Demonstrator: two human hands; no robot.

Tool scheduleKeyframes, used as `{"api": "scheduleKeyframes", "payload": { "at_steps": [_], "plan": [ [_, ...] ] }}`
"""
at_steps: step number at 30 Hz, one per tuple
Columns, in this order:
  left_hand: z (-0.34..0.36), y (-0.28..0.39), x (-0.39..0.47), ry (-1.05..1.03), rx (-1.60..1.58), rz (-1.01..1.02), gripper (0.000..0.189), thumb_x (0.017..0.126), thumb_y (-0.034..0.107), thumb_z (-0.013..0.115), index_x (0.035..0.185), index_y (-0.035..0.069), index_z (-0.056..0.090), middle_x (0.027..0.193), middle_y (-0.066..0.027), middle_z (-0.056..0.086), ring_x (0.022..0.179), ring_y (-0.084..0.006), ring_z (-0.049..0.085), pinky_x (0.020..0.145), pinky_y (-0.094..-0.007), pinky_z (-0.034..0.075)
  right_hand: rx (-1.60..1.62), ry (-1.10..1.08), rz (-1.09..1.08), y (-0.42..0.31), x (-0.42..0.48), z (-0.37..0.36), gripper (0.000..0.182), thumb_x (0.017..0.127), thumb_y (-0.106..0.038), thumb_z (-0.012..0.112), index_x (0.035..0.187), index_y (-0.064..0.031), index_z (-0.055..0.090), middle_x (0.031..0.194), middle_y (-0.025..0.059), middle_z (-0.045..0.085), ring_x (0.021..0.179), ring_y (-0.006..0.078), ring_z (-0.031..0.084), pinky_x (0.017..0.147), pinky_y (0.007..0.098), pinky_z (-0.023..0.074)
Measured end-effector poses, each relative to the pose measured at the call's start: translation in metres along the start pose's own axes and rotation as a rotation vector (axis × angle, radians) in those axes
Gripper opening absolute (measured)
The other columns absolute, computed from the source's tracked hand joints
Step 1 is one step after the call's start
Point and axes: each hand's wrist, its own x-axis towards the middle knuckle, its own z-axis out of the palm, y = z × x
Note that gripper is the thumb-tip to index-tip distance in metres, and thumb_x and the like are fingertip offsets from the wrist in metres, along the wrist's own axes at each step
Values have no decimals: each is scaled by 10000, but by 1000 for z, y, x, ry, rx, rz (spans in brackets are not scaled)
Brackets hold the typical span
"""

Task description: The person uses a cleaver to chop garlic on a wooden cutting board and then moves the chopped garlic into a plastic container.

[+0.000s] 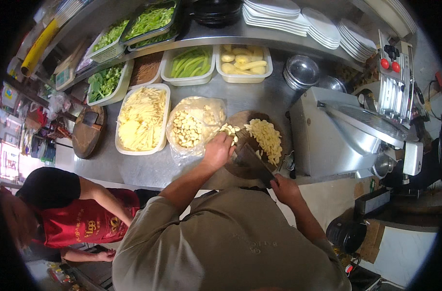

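My right hand [286,189] grips the handle of a dark cleaver [256,164], whose blade lies over a round wooden chopping block [239,171]. My left hand [219,150] is at the block's left edge, its fingertips at a small pile of whole peeled garlic cloves [229,129]; whether it holds one cannot be told. Cut garlic pieces [266,140] are heaped on the block's right side. A clear plastic bag of peeled cloves [187,129] stands just left of the block, partly behind my left hand.
Left of the bag is a tub of pale shreds [142,118]. Tubs of green pods [191,63] and peeled pale vegetables [243,63] stand behind. A metal slicer [326,134] is on the right, metal bowls [301,71] behind it. A person in a red apron [86,222] stands at left.
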Motion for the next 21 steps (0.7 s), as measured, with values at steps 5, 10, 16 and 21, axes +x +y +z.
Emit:
{"api": "scheduleKeyframes", "payload": {
  "at_steps": [5, 10, 16, 21],
  "plan": [
    [19, 0, 0, 117, -12, 71, 201, 850, 142, 736, 1030, 75, 677, 938, -116, 625, 882, -321, 656, 717, -433, 555, 10, 121, 126, 0, 23, -9, 304, 1040, -296, 518, 1112, -6, 574, 982, 276, 693, 943, 503, 666, 830, 587, 513],
    [20, -6, -4, 95, -40, 89, 143, 857, 101, 711, 991, 63, 679, 899, -129, 634, 853, -333, 653, 719, -437, 552, -80, 49, 189, -13, 27, -2, 315, 1055, -284, 473, 1174, 1, 536, 976, 298, 687, 944, 503, 671, 841, 587, 520],
    [25, 18, -9, 54, -228, 116, 167, 858, 100, 634, 993, 9, 672, 973, -170, 607, 910, -369, 621, 739, -468, 533, -85, 77, 151, -22, 24, -12, 324, 1054, -269, 466, 1171, 25, 534, 986, 306, 685, 951, 496, 674, 851, 588, 523],
    [70, 20, -17, -119, -182, 286, 184, 825, 132, 635, 978, 33, 660, 1058, -157, 591, 993, -339, 603, 794, -434, 546, -19, 107, 138, -12, 28, -16, 305, 1030, -272, 532, 1159, 1, 577, 1005, 309, 685, 951, 527, 653, 835, 616, 504]
  ]
}}
